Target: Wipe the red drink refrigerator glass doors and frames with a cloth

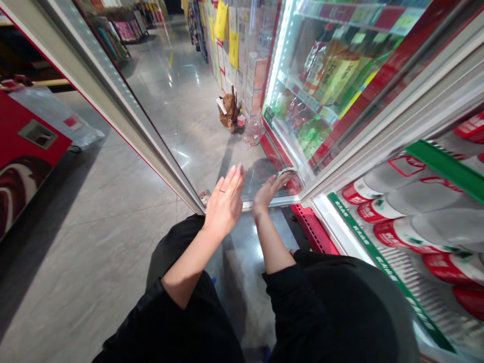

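Observation:
A glass cooler door with a pale metal frame stands open in front of me. Low on its pane, my left hand lies flat with the fingers stretched out and a thin ring on one of them; nothing is in it. To its right, my right hand is bent at the wrist near the lower hinge-side corner of the glass. Under its fingertips is a small whitish folded piece, like a cloth or paper, pressed at the pane. The fingers partly hide that piece.
Right of me, a cooler shelf holds large bottles with red labels behind a green shelf strip. Through the glass show drink bottles, a brown bundle on the floor and stacked boxes. A red cabinet stands left.

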Demonstrator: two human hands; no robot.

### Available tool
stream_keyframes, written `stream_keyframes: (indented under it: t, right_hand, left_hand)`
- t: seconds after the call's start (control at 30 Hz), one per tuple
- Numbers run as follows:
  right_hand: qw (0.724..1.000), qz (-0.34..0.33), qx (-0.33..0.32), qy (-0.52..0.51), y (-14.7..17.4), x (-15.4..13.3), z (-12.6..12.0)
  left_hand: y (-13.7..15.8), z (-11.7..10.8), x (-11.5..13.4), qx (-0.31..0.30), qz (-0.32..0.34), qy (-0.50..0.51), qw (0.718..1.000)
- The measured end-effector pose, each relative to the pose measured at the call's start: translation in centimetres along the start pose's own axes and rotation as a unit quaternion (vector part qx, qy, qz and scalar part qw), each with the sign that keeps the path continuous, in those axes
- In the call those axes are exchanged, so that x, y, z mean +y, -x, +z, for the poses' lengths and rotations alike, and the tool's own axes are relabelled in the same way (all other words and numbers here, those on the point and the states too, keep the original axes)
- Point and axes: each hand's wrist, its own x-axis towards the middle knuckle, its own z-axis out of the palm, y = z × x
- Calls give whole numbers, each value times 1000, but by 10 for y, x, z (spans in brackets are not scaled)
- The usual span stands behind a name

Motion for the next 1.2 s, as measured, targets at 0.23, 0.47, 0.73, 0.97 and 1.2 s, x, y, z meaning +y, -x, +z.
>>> stream_keyframes:
  t: [0.23,0.47,0.73,0.97,1.2]
  right_hand:
    - [999,35,-23,-7,-1,17,-14]
    - [1000,3,-2,-2,-31,11,-22]
    - [999,47,-13,-4,-31,26,-30]
    - [999,28,9,-17,-54,21,-32]
    - [998,66,17,-17,-68,39,-53]
  left_hand:
    - [-17,3,12,-40,7,29,999]
    - [-21,8,24,-61,47,53,996]
    - [-30,17,35,-67,57,33,996]
    - [-26,29,45,-61,68,10,996]
    - [-35,32,50,-67,82,24,994]
